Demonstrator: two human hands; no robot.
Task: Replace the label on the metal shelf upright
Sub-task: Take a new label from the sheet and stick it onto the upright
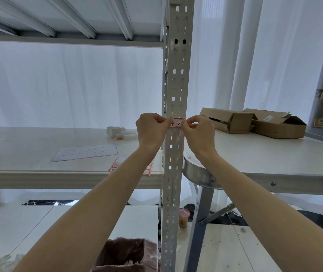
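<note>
A white label with a red border [176, 123], handwritten "4-2", lies flat against the front of the grey perforated metal upright [178, 79] at mid height. My left hand [151, 130] pinches the label's left edge with thumb and forefinger. My right hand [199, 132] pinches its right edge the same way. Both forearms reach up from below, one on each side of the upright.
On the shelf board [38, 173] to the left lie a sheet of red-bordered labels [117, 163], a used backing sheet [86, 152] and a white marker [120, 132]. Two cardboard boxes [254, 122] sit on the table to the right. A brown bag [125, 254] stands below.
</note>
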